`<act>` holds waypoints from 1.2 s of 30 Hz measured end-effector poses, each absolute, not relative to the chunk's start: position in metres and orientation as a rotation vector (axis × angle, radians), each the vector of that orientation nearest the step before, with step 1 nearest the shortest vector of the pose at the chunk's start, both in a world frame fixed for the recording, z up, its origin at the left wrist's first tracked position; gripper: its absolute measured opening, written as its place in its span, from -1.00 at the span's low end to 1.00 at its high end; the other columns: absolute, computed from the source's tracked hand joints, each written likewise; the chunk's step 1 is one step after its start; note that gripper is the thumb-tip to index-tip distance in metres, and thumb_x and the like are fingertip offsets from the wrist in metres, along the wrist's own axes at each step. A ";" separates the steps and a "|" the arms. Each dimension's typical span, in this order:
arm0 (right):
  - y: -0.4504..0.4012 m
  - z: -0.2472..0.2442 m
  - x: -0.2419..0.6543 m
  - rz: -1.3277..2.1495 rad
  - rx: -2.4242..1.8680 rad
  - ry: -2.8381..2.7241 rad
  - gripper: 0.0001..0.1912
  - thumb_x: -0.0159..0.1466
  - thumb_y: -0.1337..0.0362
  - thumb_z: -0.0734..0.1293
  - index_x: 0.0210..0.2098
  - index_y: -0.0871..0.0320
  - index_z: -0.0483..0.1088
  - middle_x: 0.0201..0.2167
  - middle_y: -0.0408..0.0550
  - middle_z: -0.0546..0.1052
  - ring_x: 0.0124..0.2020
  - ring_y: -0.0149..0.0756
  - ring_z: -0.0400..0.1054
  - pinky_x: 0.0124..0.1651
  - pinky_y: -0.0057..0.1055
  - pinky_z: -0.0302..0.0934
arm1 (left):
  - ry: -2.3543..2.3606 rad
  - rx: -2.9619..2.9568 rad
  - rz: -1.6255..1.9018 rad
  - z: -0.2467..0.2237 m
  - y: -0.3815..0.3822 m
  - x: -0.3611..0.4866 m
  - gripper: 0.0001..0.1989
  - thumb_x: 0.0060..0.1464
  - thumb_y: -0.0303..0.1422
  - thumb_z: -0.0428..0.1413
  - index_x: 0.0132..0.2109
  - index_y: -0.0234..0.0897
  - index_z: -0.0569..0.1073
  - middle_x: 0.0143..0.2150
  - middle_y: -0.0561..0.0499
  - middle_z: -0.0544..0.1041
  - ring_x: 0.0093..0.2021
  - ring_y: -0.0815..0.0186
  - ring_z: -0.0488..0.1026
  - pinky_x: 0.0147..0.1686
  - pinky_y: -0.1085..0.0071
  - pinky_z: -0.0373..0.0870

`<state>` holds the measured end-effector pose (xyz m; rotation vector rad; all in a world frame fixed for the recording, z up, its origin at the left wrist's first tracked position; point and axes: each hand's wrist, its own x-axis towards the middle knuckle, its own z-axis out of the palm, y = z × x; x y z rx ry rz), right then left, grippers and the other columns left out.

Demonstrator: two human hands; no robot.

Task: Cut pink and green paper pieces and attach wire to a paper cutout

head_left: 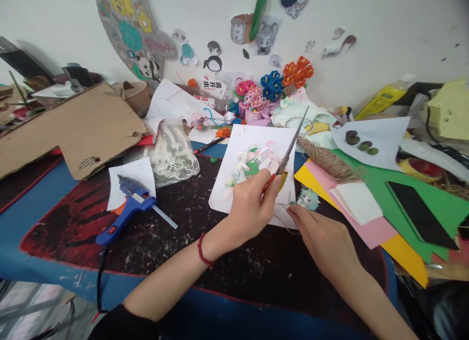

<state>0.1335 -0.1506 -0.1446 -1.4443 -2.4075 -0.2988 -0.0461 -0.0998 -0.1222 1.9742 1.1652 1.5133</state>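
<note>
My left hand, with a red bracelet at its wrist, is closed on a pair of scissors. Their long blades point up and away, and the handle is red and yellow. Lower right of them, my right hand pinches a thin cord between thumb and fingers. Both hands are over the near edge of a white sheet of paper, on which small pink, white and green paper scraps lie. A green-haired cartoon cutout lies just beyond my right fingers.
At the left, a blue glue gun rests partly on white paper. Behind it are a plastic bag and cardboard. On the right lie twine, coloured paper and a black phone. Craft flowers stand at the back.
</note>
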 end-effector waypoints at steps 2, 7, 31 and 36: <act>-0.149 -0.142 0.131 -0.172 -1.455 -2.392 -0.80 0.40 0.36 0.13 -0.17 0.19 0.39 -0.35 -0.02 0.55 -0.37 -0.28 0.44 -0.34 -0.41 0.14 | 1.167 1.955 1.505 -0.122 -0.100 -0.046 -0.69 0.27 -0.35 -0.02 -0.46 -0.24 0.15 -0.59 0.14 0.34 -0.60 0.51 0.20 -0.56 0.50 0.13; -0.147 -0.139 0.126 -0.019 -1.438 -2.335 -0.78 0.40 0.35 0.13 -0.18 0.20 0.40 -0.34 0.00 0.54 -0.31 -0.24 0.45 -0.27 -0.38 0.22 | 1.168 1.939 1.507 -0.120 -0.101 -0.047 -0.69 0.27 -0.34 -0.01 -0.46 -0.25 0.15 -0.58 0.14 0.35 -0.60 0.51 0.21 -0.56 0.50 0.13; -0.142 -0.137 0.124 -0.210 -1.435 -2.316 -0.82 0.39 0.34 0.17 -0.23 0.23 0.39 -0.40 -0.02 0.48 -0.38 -0.25 0.43 -0.33 -0.39 0.18 | 1.182 1.865 1.468 -0.119 -0.103 -0.048 -0.67 0.27 -0.30 -0.01 -0.47 -0.26 0.16 -0.58 0.12 0.36 -0.58 0.51 0.24 -0.54 0.49 0.15; -0.140 -0.142 0.125 -0.160 -1.408 -2.313 -0.77 0.40 0.36 0.12 -0.21 0.24 0.40 -0.39 0.00 0.50 -0.36 -0.22 0.43 -0.31 -0.37 0.21 | 1.195 1.849 1.442 -0.119 -0.103 -0.049 -0.68 0.27 -0.28 -0.02 -0.46 -0.26 0.21 -0.58 0.11 0.35 -0.58 0.50 0.24 -0.54 0.48 0.15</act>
